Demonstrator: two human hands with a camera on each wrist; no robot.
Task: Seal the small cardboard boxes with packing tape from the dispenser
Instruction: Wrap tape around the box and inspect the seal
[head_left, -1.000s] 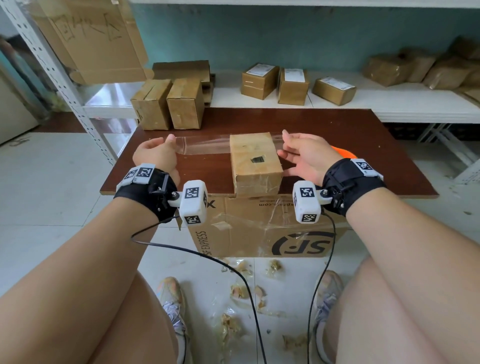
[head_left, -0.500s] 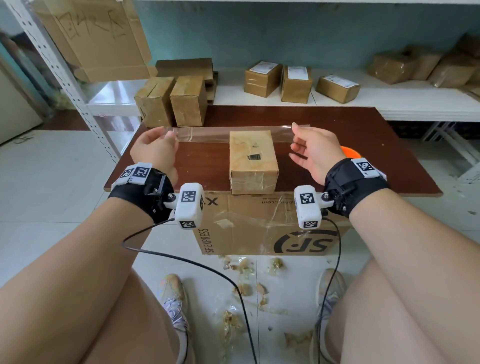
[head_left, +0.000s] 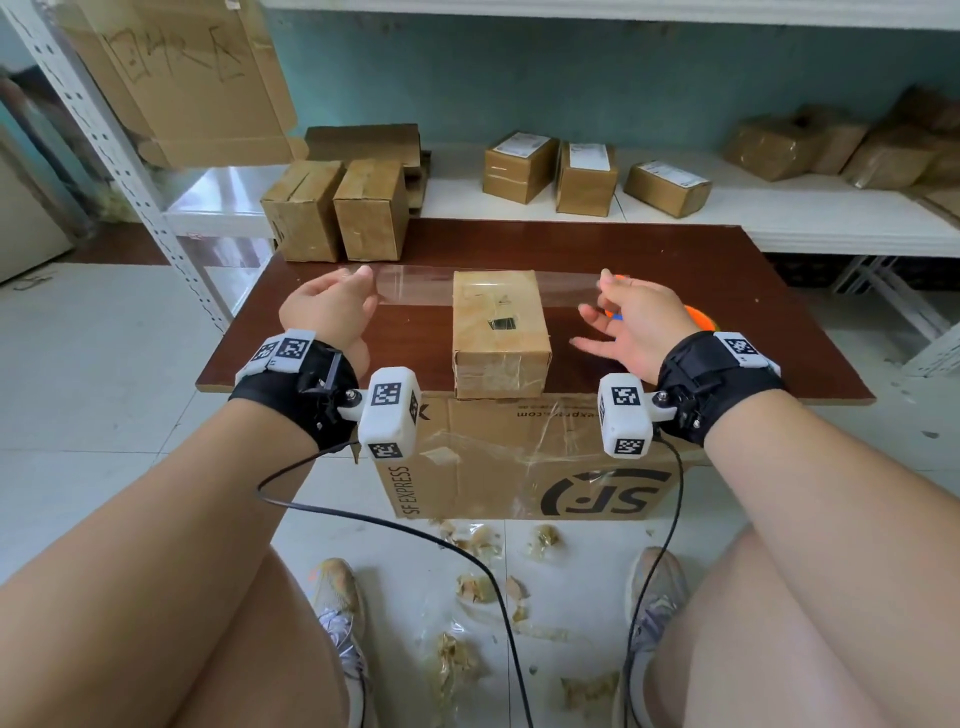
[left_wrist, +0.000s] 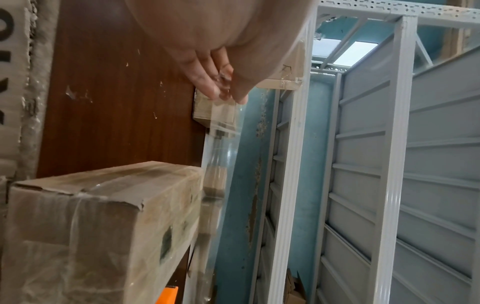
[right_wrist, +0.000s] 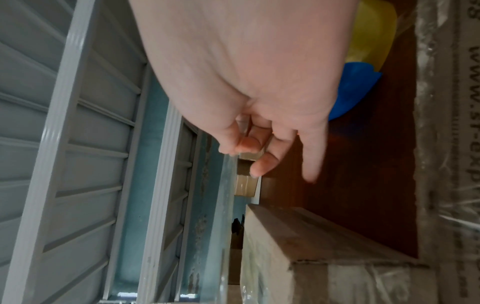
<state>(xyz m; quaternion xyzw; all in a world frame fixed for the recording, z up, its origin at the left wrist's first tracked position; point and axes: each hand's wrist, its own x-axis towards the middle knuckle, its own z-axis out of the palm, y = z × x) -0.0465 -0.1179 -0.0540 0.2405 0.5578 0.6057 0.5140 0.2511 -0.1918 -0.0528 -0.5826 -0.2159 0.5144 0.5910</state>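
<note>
Currently, left hand and right hand each pinch glossy clear tape strip above rectangular, tape-wrapped cardboard box.

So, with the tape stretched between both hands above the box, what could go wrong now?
The tape strip is held only by its ends, by the left hand and right hand; if it sags it may stick crooked or wrinkle. The small box sits near the table edge, so pressing down could push it off.
</note>
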